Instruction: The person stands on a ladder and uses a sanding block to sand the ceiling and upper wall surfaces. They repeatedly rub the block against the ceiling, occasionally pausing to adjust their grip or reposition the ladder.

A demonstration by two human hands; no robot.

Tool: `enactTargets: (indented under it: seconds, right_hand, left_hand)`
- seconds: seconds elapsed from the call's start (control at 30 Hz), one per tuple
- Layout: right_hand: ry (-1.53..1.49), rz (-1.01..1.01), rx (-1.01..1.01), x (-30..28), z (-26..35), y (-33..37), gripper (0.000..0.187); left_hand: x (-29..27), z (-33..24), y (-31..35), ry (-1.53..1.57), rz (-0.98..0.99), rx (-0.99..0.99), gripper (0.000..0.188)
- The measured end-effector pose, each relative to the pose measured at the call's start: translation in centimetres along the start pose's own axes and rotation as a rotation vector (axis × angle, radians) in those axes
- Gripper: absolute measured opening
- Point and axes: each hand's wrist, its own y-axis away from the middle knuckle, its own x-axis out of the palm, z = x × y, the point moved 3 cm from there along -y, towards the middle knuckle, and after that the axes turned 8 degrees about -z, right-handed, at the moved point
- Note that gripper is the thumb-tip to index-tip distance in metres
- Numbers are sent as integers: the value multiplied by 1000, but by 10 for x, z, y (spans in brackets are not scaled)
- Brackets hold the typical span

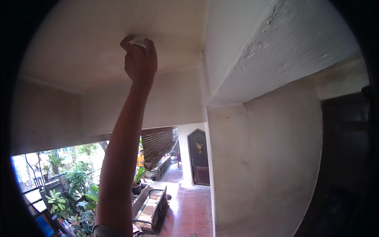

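Note:
My left hand (141, 61) is raised high against the pale ceiling (79, 47), its bare forearm coming up from the lower edge. Thumb and fingers are bent in a pinch-like curl around a small whitish patch or object (138, 40) at the ceiling. Its kind is too unclear to name, since the fingers partly cover it. My right hand is out of view.
A rough-plastered beam (276, 51) and a wall (264, 166) stand to the right, beside a dark door (343, 158). Below are a bench (152, 209), a red tiled floor (191, 209), potted plants (75, 185), a slatted blind (158, 144) and a person in yellow (141, 159).

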Motion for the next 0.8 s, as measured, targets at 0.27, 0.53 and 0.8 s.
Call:
enactTargets:
  seconds: [0.27, 0.53, 0.8]
  right_hand:
    - [2, 21, 33, 12, -8, -4, 35]
    - [-7, -5, 38, 8, -13, 1, 37]
    - [-33, -13, 46, 10, -19, 5, 38]
  left_hand:
    - [2, 12, 22, 55, 88, 66, 72]
    - [-11, 15, 16, 174, 51, 65, 65]
    - [-140, 72, 243, 265, 873, 33, 68]
